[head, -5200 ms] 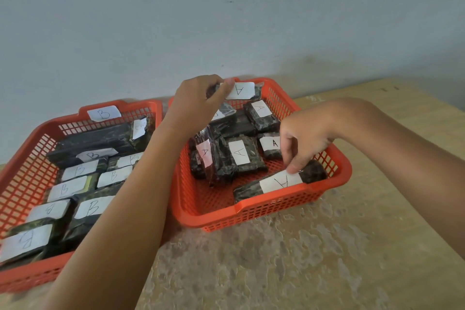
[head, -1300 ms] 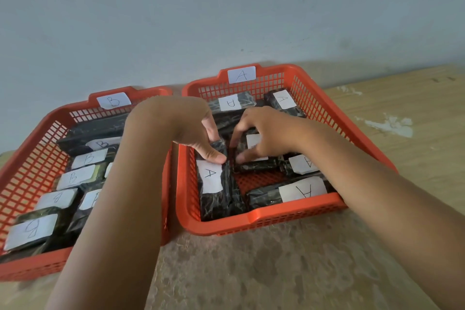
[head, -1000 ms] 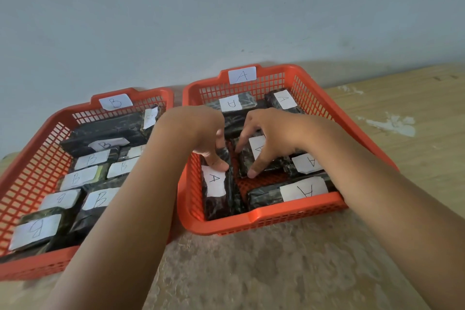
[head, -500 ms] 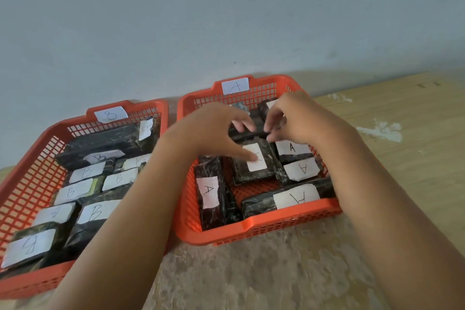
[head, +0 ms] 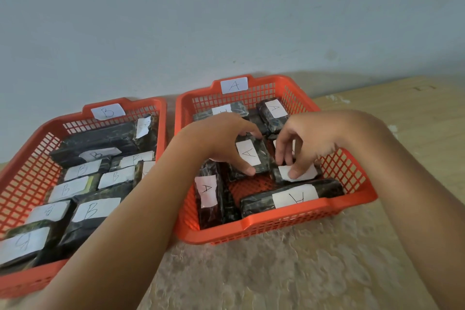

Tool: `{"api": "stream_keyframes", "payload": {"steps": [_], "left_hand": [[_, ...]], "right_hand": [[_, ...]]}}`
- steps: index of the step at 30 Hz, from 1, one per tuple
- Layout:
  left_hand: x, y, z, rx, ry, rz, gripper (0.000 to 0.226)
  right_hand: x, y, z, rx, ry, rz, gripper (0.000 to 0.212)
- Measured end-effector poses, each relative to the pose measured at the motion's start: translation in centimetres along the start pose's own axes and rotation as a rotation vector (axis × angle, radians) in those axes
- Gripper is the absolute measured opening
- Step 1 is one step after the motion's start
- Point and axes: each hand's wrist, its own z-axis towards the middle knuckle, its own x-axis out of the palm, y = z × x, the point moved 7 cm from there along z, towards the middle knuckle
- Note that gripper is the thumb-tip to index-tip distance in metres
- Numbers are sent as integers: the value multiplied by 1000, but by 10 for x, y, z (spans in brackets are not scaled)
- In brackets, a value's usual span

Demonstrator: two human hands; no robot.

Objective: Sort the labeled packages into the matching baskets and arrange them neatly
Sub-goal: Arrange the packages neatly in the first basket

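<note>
Crowding is your risk: your left hand (head: pixel 221 141) grips the middle package (head: pixel 251 156) in basket A (head: pixel 312 214) while your right hand (head: pixel 307 143) pinches its neighbour (head: pixel 299 173), so nudging either may skew the row.

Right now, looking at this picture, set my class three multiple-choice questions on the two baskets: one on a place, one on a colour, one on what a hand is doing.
1. Where does the basket marked A stand?
A. to the right of the basket marked B
B. on top of it
C. behind it

2. What colour are both baskets?
A. blue
B. orange-red
C. white

3. What is the left hand doing?
A. resting on the table
B. reaching into basket B
C. gripping a package marked A

Answers:
1 A, the two stand side by side against the wall, A on the right.
2 B, both mesh walls are orange-red.
3 C, its thumb and fingers curl round the package's ends inside basket A.
</note>
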Motion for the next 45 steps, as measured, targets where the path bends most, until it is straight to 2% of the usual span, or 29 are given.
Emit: {"api": "stream_keyframes", "payload": {"steps": [1, 4, 5, 7, 8, 11, 15, 21, 26, 28, 31, 33, 34, 37, 40, 43, 45], "left_hand": [[-9, 2, -2, 32, -86, -55, 63], [-53, 25, -19, 30, -521, -152, 26], [-64, 35, -26, -7, -634, -126, 21], [-70, 52, -32, -80, -706, -71, 25], [-68, 56, -31, -97, -691, -54, 28], [-58, 59, -23, -119, -608, -52, 37], [-43, 60, -11, -162, -484, -76, 51], [-27, 69, -3, -203, -343, -128, 47], [-31, 67, -5, -168, -355, -181, 57], [-37, 64, -9, -160, -392, -183, 64], [-56, 55, -19, -100, -509, -242, 50], [-67, 48, -26, -13, -540, -412, 37], [-69, 43, -29, 46, -498, -537, 36], [-65, 26, -35, 222, -242, -772, 37], [-47, 10, -30, 277, 3, -780, 28], [-24, -6, -20, 242, 188, -710, 32], [-11, -14, -15, 218, 248, -613, 37]], "right_hand": [[4, -3, 2, 6, -10, -28, 21], [8, -11, 9, 22, -101, -72, 23], [8, -13, 11, 23, -111, -73, 22], [9, -11, 11, 19, -92, -63, 14], [11, -8, 10, 8, -67, -49, 13], [14, 1, 9, -28, -14, -55, 27], [7, -1, 9, -24, -69, -138, 27], [9, -4, 9, -27, -127, -81, 24], [14, -6, 6, -11, -109, -22, 17], [18, -4, 5, -14, -76, 16, 22], [17, -3, 2, -15, -81, 81, 29], [10, -3, -1, -42, -161, 121, 30], [4, -2, -3, -70, -228, 151, 31], [-18, -7, -12, -146, -508, 345, 28], [-32, -14, -22, -200, -753, 463, 35], [-36, -17, -27, -206, -849, 459, 39], [-38, -19, -28, -163, -905, 428, 37]]}}
